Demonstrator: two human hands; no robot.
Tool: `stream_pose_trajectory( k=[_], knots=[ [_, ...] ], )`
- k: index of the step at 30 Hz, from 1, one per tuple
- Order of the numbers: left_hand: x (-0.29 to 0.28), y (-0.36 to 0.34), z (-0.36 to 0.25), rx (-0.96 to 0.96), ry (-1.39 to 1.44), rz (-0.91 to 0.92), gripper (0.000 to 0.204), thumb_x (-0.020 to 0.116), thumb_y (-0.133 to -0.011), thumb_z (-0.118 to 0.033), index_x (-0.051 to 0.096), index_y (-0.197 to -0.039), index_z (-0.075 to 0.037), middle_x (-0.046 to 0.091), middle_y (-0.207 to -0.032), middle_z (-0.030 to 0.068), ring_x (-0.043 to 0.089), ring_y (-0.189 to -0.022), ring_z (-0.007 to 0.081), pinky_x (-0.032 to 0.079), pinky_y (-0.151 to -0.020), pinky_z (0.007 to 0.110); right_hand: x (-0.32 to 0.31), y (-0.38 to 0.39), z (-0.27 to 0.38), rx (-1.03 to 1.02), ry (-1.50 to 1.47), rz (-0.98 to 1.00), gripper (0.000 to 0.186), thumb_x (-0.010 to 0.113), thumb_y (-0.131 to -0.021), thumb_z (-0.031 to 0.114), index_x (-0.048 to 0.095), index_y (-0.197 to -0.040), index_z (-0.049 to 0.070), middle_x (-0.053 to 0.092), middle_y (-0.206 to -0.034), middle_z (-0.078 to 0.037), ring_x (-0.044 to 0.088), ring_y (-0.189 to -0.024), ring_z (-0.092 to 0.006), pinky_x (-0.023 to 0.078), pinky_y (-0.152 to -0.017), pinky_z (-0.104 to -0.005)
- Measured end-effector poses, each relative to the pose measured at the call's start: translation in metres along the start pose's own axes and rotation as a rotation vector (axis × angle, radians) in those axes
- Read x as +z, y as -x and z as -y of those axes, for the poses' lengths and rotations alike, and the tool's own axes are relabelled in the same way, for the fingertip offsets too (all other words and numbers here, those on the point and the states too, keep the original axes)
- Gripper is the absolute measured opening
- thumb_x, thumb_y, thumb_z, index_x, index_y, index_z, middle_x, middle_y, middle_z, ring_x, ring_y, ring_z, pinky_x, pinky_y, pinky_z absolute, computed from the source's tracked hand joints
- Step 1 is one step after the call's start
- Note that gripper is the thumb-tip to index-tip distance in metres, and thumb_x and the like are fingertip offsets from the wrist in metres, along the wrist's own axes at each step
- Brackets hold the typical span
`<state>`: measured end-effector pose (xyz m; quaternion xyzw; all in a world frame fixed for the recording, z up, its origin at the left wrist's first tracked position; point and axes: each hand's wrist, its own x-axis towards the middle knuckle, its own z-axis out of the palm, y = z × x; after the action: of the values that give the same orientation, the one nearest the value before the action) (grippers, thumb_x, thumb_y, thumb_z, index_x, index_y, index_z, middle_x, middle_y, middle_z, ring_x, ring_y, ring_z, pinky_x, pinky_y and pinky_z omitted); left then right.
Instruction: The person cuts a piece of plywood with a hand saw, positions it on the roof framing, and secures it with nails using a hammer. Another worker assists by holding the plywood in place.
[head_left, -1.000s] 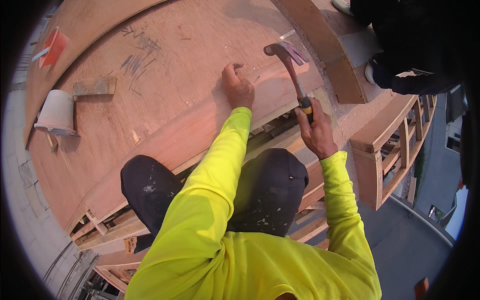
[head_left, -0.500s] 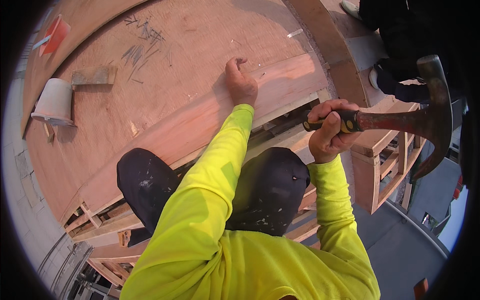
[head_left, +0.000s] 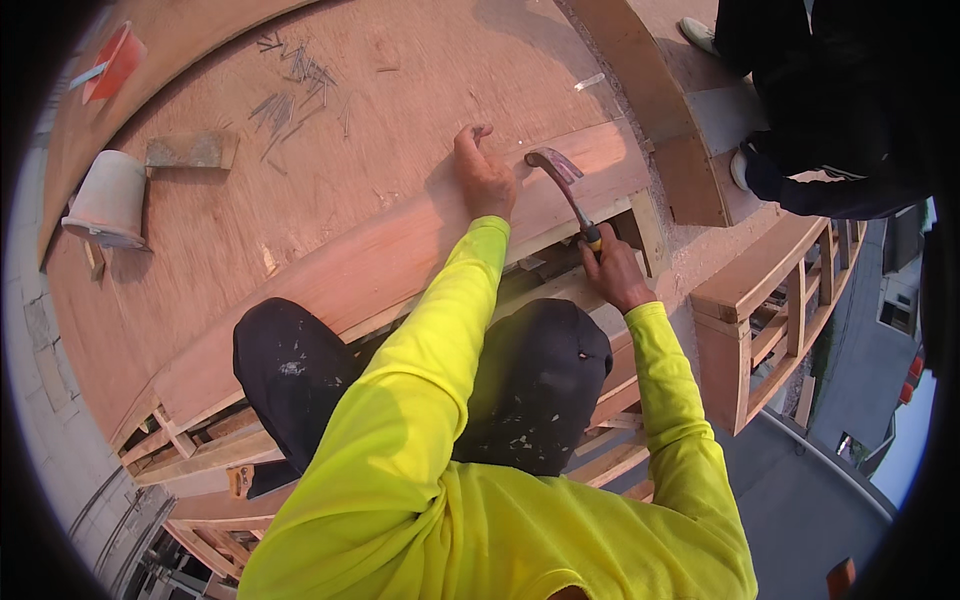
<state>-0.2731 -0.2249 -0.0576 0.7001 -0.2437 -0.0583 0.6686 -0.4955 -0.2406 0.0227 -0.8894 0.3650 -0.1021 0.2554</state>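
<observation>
My right hand (head_left: pixel 615 268) is wrapped round the black-and-yellow grip of a claw hammer (head_left: pixel 577 197). The hammer's head is down at the pale plywood strip (head_left: pixel 330 268), just right of my left hand. My left hand (head_left: pixel 484 178) rests on the strip near its far edge, its fingers curled in; what they hold, if anything, is hidden. In the earlier frame a small nail stood up where the hammer head now is; the head covers that spot. Loose nails (head_left: pixel 300 68) lie scattered on the wide plywood sheet (head_left: pixel 400 110) farther off.
A whitish bucket (head_left: pixel 108 200), a wood offcut (head_left: pixel 190 150) and an orange container (head_left: pixel 118 62) stand at the left. Below my knees is an open timber frame (head_left: pixel 610 462). A saw handle (head_left: pixel 240 480) shows lower left. Another person's dark-clothed legs (head_left: pixel 790 60) are at the upper right.
The hammer has swung down and left from its raised position at the right, onto the plywood strip. My right hand has moved down with it. The left hand has barely moved.
</observation>
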Motion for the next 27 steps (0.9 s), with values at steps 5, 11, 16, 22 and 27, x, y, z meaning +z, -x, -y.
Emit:
stream_pose_trajectory(
  k=[5,11,16,22,27],
  knots=[
    [-0.02,-0.001,0.009,-0.026,-0.005,0.017,0.052,0.034,-0.076,0.012,0.047,-0.125,0.003,0.062,-0.119,0.0203,0.06,-0.121,0.0332,0.04,-0.113,0.042,-0.054,-0.033,0.097,-0.069,-0.32,-0.297,0.021,0.057,-0.103,0.017,0.045,-0.114,0.003,0.06,-0.079,-0.011,0.062,-0.065,-0.0193,0.051,-0.059,-0.0333],
    [0.009,-0.005,-0.002,0.008,0.044,-0.007,0.051,0.035,-0.076,0.013,0.046,-0.125,0.003,0.062,-0.12,0.0204,0.06,-0.122,0.0326,0.04,-0.113,0.042,0.006,0.003,-0.028,0.059,0.148,0.169,0.017,0.056,-0.103,0.017,0.044,-0.107,0.007,0.061,-0.075,-0.008,0.06,-0.062,-0.0183,0.051,-0.058,-0.0357],
    [-0.015,-0.009,0.009,0.001,-0.019,-0.015,0.047,0.038,-0.078,0.011,0.049,-0.123,0.004,0.062,-0.118,0.0233,0.059,-0.119,0.0393,0.044,-0.108,0.044,-0.057,-0.025,0.089,-0.014,-0.367,-0.256,0.018,0.058,-0.103,0.022,0.049,-0.105,0.007,0.06,-0.074,-0.005,0.058,-0.062,-0.0193,0.051,-0.061,-0.035],
    [0.011,0.002,-0.004,0.017,0.054,-0.015,0.052,0.036,-0.077,0.011,0.046,-0.127,0.004,0.061,-0.12,0.0244,0.059,-0.12,0.0393,0.042,-0.11,0.045,0.002,0.003,-0.015,0.015,-0.157,-0.105,0.018,0.059,-0.103,0.022,0.05,-0.105,0.006,0.058,-0.074,-0.003,0.058,-0.064,-0.0146,0.049,-0.06,-0.0307],
    [-0.017,0.003,0.02,0.003,0.01,-0.007,0.05,0.034,-0.079,0.009,0.043,-0.129,0.005,0.059,-0.124,0.0249,0.058,-0.122,0.0361,0.039,-0.113,0.043,-0.037,-0.028,0.078,0.051,-0.375,-0.227,0.023,0.062,-0.101,0.021,0.048,-0.107,0.003,0.062,-0.076,-0.013,0.063,-0.068,-0.0265,0.05,-0.06,-0.0353]
  ],
)
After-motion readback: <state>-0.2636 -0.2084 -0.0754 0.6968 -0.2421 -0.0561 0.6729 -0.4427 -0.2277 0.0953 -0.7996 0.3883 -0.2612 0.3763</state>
